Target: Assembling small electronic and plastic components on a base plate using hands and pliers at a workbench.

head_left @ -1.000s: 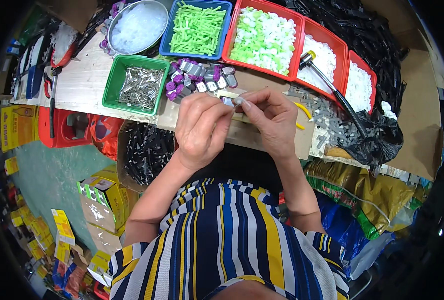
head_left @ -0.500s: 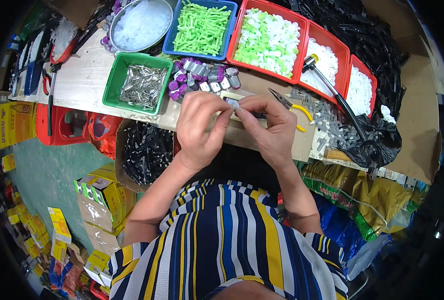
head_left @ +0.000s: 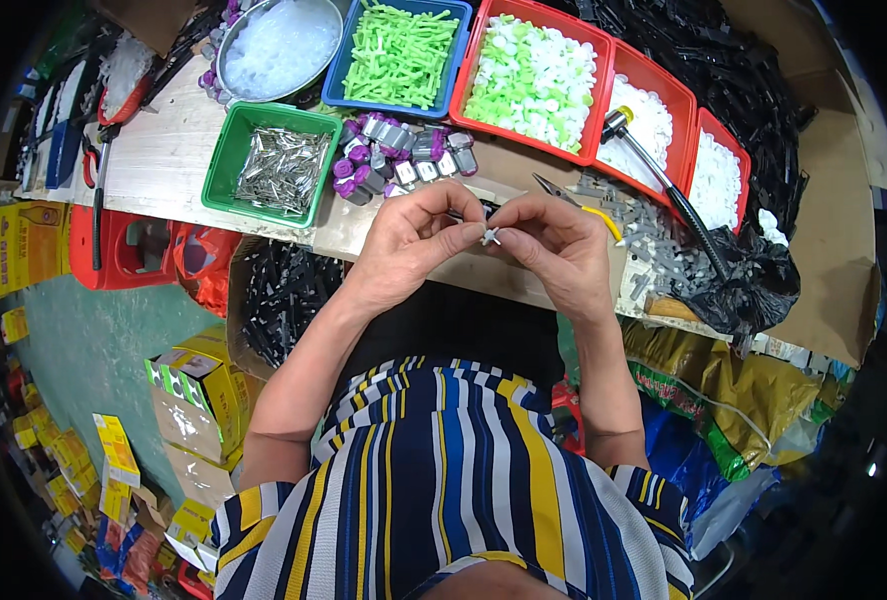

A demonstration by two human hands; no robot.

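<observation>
Both hands meet above the front edge of the workbench, fingertips nearly touching. My left hand (head_left: 409,243) pinches a small whitish plastic part (head_left: 490,237) between thumb and forefinger. From the other side my right hand (head_left: 561,250) grips the same part with its thumb and fingers. Its exact kind is too small to tell, and the fingers cover most of it. Pliers with yellow handles (head_left: 602,222) lie just beyond my right hand. Beyond my left hand is a heap of grey and purple plastic pieces (head_left: 396,140).
A green bin of metal pins (head_left: 217,175), a blue bin of green strips (head_left: 336,88) and red bins (head_left: 601,100) of white and green pieces line the back. A hammer (head_left: 679,200) leans over the right bins, near a black plastic bag (head_left: 754,285). A steel bowl (head_left: 226,50) stands back left.
Both hands have come slightly nearer to my body, and the fingers have turned around the small part. The pliers are now partly hidden behind my right hand.
</observation>
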